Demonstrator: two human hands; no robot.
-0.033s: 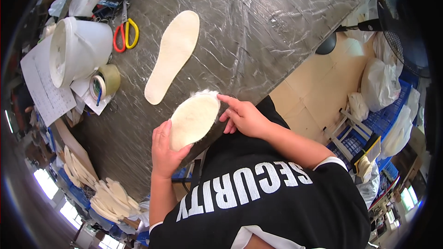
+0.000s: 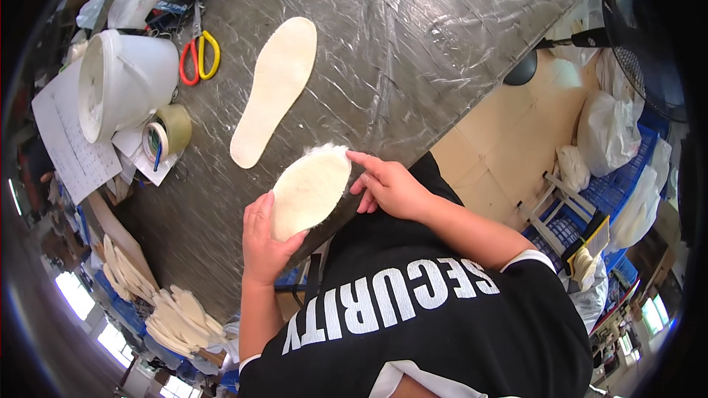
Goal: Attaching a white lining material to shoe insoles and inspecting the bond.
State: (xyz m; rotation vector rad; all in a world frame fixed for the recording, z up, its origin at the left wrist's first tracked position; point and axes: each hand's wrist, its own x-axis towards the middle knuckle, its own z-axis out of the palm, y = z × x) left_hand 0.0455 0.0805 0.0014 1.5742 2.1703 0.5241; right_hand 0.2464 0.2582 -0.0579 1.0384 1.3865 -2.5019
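Left hand [image 2: 264, 239] grips the cream fleecy oval insole [image 2: 310, 190] from below at the grey tabletop's [image 2: 413, 51] near edge; right hand [image 2: 389, 186], fingers extended, touches its right rim.

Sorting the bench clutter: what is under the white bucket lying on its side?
The white bucket rests on white paper sheets spread over the grey table. Whatever lies directly beneath its body is covered.

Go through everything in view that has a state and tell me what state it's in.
Left hand: holding the fleecy insole's lower end.
Right hand: fingers flat against the insole's upper edge.
Fleecy insole: held up, smooth side showing.
Flat insole: lying loose on the table.
Bucket: tipped on its side.
Scissors: closed, lying flat.
Tape roll: standing on edge.
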